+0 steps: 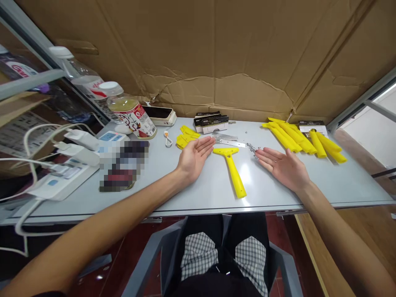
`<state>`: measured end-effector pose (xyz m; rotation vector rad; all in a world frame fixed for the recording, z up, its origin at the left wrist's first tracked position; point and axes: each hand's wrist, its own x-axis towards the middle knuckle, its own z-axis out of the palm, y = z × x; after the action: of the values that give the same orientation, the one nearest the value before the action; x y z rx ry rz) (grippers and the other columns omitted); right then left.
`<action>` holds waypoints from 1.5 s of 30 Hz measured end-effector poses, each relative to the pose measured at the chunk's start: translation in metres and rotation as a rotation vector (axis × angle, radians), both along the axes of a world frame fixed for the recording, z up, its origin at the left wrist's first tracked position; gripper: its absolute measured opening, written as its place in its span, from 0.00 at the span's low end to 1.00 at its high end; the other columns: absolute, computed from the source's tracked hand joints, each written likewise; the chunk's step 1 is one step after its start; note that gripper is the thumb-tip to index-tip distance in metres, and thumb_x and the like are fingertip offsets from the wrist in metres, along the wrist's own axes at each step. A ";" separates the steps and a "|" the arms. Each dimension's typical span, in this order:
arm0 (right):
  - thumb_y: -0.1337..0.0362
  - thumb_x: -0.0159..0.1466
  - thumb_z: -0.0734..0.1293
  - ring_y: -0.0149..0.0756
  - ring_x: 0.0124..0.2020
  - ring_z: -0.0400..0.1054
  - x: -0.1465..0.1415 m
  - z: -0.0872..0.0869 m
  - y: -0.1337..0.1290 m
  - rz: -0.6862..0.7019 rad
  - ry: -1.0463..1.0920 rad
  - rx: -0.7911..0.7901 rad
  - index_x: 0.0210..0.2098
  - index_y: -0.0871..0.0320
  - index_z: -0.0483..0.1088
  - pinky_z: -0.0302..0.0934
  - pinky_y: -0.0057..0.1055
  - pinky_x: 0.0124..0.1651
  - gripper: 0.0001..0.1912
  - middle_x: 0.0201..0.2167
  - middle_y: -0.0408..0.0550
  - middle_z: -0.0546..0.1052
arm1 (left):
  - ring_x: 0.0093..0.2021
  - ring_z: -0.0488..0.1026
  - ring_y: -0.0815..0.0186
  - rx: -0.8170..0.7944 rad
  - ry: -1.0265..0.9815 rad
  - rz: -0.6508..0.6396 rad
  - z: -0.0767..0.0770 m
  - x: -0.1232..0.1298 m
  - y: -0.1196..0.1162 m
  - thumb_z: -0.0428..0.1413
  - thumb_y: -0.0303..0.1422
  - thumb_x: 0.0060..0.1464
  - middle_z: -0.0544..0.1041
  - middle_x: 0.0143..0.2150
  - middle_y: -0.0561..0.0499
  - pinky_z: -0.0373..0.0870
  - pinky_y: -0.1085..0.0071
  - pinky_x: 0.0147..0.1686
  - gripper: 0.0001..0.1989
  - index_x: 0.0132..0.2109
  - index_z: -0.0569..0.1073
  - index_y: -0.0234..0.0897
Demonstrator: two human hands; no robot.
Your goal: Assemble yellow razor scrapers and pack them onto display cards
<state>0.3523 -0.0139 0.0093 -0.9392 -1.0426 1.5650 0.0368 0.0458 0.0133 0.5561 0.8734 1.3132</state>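
Observation:
A yellow plastic scraper (230, 169) lies on the pale grey table (198, 194), its handle pointing toward me. Between my two hands, my left hand (194, 159) rests open and empty, its fingertips close to the scraper's head and a small heap of yellow pieces (185, 137). My right hand (283, 167) is also open and empty, with its fingers near a short metal chain (252, 149). Flat steel blades (229, 143) lie behind the scraper. Several yellow scraper handles (297, 138) are piled at the right.
Black-and-white packets (210, 122) stand at the back of the table. On the left are plastic bottles (130, 111), a power bank (161, 115), a blurred item (122, 165) and power strips with white cables (62, 177). Cardboard (216, 53) lines the wall behind.

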 end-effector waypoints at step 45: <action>0.48 0.69 0.71 0.36 0.25 0.71 -0.081 0.006 0.070 0.145 -1.019 0.373 0.41 0.52 0.67 0.61 0.36 0.31 0.16 0.28 0.43 0.79 | 0.50 0.81 0.50 0.661 1.476 -0.414 -0.005 -0.024 0.024 0.65 0.42 0.62 0.82 0.50 0.42 0.75 0.52 0.52 0.14 0.49 0.79 0.38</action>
<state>0.2715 0.0560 0.0150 -1.4410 -2.0518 0.8803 0.0128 0.0696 0.0080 2.2428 1.3286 0.6049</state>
